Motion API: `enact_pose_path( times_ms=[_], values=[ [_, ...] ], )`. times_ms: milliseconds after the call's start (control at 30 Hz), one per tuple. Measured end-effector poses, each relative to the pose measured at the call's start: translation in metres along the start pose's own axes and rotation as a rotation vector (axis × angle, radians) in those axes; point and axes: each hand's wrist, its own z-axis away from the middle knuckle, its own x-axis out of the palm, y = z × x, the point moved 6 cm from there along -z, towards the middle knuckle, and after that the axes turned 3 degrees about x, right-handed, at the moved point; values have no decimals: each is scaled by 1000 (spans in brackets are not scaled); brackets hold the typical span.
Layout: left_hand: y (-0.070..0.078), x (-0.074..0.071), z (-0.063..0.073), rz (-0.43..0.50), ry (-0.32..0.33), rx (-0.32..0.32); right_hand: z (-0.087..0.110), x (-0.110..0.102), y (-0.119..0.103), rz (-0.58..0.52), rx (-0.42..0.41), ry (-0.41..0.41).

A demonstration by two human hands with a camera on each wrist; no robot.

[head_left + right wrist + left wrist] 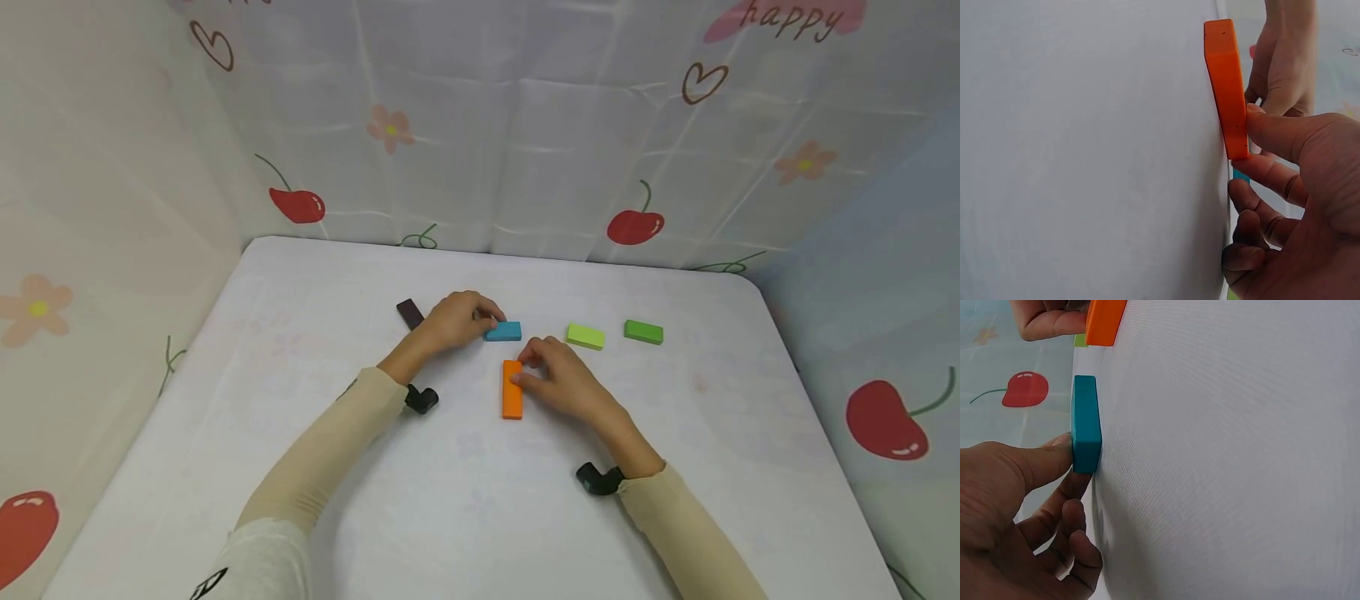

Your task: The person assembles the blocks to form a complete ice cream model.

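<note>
A pale cloth backdrop printed with cherries, flowers and hearts rises behind a white surface, with more printed cloth at either side. On that surface lie five small oblong blocks. The blue block is near the middle, set crosswise; the left hand pinches its left end, thumb on the block and forefinger at the end, the remaining fingers loosely bent. Nearer the person, the orange block points lengthwise toward them, and the right hand pinches its far part between thumb and forefinger. Whether either block is raised slightly off the cloth is hard to tell.

The two held blocks are near each other yet apart. To the right lie a lime block and a green block; a dark block lies slantwise beyond the left forearm, partly hidden.

For good control, a light, even pinch seems best, since such small, smooth pieces could twist when held by one end. Holding the blue block steady while moving the orange one slowly would suit the tight space, with the right forefinger clear of the blue block's near edge.
</note>
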Motion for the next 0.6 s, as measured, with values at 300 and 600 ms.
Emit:
enact_pose_path(
  times_ms=[300, 600],
  values=[
    [1, -1, 0, 6, -14, -6, -2, 4, -5, -2, -7, 9],
    [-2, 0, -1, 21, -20, 12, -3, 6, -9, -2, -7, 14]
  ],
)
